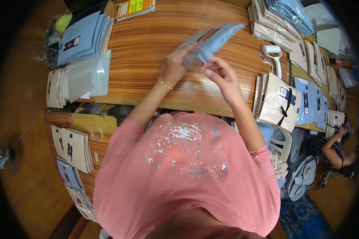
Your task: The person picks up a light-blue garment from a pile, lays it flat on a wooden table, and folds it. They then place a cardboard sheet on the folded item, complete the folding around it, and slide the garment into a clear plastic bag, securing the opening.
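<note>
A folded light blue garment in a clear plastic bag (221,38) is tilted above the table, blurred by motion. My left hand (175,65) grips its left end, with the fingers partly hidden by the bag. At the near edge of the bag is my right hand (225,77), its fingers curled and the thumb close to the index finger. It seems to pinch the plastic there, though blur hides the exact contact.
Stacks of bagged blue garments (81,40) and beige garments (56,87) line the left side. On the right, a white lint roller (273,53) lies beside bagged beige garments (277,97). Another person (333,149) sits at the far right. An orange booklet (135,8) lies at the back.
</note>
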### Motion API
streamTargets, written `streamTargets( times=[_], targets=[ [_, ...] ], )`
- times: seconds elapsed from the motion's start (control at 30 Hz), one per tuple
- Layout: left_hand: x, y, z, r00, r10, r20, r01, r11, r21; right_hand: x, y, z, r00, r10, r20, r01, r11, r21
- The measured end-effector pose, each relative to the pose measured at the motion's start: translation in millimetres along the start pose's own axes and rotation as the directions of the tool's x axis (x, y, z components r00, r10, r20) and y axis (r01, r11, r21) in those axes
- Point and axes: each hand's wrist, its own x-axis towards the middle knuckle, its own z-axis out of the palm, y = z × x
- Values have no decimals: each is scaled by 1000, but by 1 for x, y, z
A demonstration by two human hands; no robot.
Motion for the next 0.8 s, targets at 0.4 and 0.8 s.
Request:
streamTargets(
  times=[0.4, 0.8],
  targets=[
    [-75, -19, 94, 438, -504, 744, 628, -421, -655, 37, 118, -81, 829, 338, -445, -294, 941, 167],
    [-64, -47, 24, 850, 103, 516, -165, 983, 76, 14, 129, -22, 961, -188, 205, 237, 169, -957]
  ],
)
